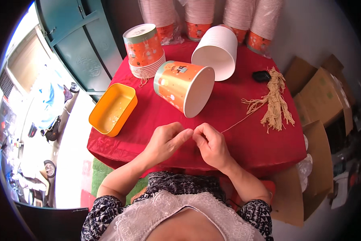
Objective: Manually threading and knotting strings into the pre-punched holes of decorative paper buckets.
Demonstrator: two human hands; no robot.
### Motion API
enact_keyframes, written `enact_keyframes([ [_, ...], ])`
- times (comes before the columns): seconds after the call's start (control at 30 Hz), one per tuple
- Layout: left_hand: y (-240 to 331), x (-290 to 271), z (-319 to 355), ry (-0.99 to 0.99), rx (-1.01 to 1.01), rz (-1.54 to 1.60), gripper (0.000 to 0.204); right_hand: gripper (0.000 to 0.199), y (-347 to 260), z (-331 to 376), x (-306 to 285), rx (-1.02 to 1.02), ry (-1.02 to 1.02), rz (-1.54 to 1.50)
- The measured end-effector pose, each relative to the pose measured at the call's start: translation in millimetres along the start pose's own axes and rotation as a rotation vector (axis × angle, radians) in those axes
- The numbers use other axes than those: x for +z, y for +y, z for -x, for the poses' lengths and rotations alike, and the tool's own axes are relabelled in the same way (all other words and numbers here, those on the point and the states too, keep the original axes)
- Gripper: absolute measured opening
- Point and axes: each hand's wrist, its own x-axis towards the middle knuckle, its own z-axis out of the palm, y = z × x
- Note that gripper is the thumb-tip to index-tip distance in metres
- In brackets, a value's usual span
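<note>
Beyond the left edge of the bench (269, 150), daylight burned the ground (70, 164) white; past the right edge it was dimmer. Shadows were soft; fisheye distortion curved outlines near the black rim.

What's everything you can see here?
Lying tub: one, orange, table centre
Lying tub stack: one, white, behind it
Upturned tub stack: one, orange, table's far left
Standing tub stacks: four, orange and white, far side
Tray: one, yellow, table left
Cord bundle: one, beige, table right
Unidentified object: one, black, beside bundle
Tablecloth: one, red, underneath
Cardboard boxes: several, brown, right
Metal door: one, green, left
Two-wheelers: count unclear, mixed, outside
Sleeves: two, black and white, bottom
Left hand: one, bare, near side
Right hand: one, bare, beside left
</note>
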Motion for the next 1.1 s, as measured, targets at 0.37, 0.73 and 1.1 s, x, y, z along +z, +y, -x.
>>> enact_keyframes([
  [0.37,-23.2,11.5,1.7,-0.057,-0.051,0.084,0.033,0.007,-1.4,11.6,10.3,0.021,0.025,0.034],
  [0.73,-15.4,4.3,11.8,-0.111,-0.137,0.157,0.025,0.007,2.7,22.4,21.5,0.112,0.042,-0.096],
  [1.1,-17.0,3.1,15.4,-0.187,-0.111,0.214,0.011,0.007,9.8,31.6,25.9,0.187,0.101,-0.236],
])
